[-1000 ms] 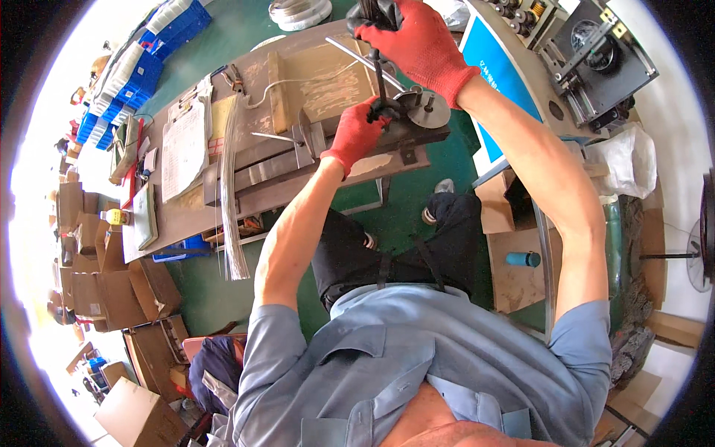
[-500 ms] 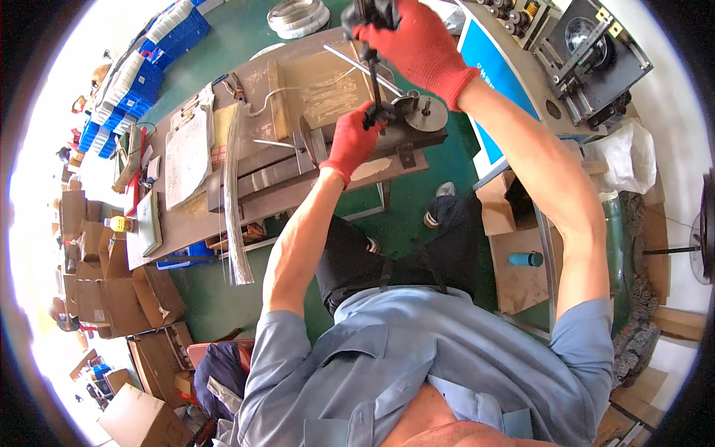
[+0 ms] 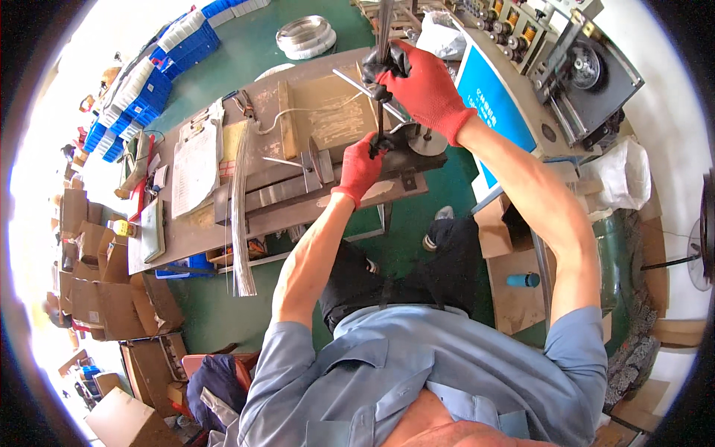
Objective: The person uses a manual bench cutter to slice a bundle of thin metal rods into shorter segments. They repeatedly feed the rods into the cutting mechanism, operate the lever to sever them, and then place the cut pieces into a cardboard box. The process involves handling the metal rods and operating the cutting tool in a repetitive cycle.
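Both my hands wear red gloves with black palms. My right hand (image 3: 417,78) is raised over the table's far right part, its fingers closed round a thin upright bundle of metal wires (image 3: 384,28) whose upper part leaves the picture's top. Lower and nearer, my left hand (image 3: 363,165) grips the bundle's narrow, dark lower part. The bundle's lower end is hidden by the left glove. Just right of that hand, a round metal disc (image 3: 429,143) sits at the bench end. A second bundle of wires (image 3: 240,216) hangs over the table's near edge, left of my left arm.
The brown worktable (image 3: 182,242) carries a paper sheet (image 3: 195,167), pliers (image 3: 244,104), a metal bar fixture (image 3: 272,192) and a wooden-edged tray (image 3: 285,119). A machine (image 3: 588,74) stands at right. Cardboard boxes (image 3: 119,305) and blue crates (image 3: 141,97) fill the left.
My right hand has come down a little, bringing the wire bundle's upper part into view. My left hand has moved slightly down and right. The whole view has shifted a little.
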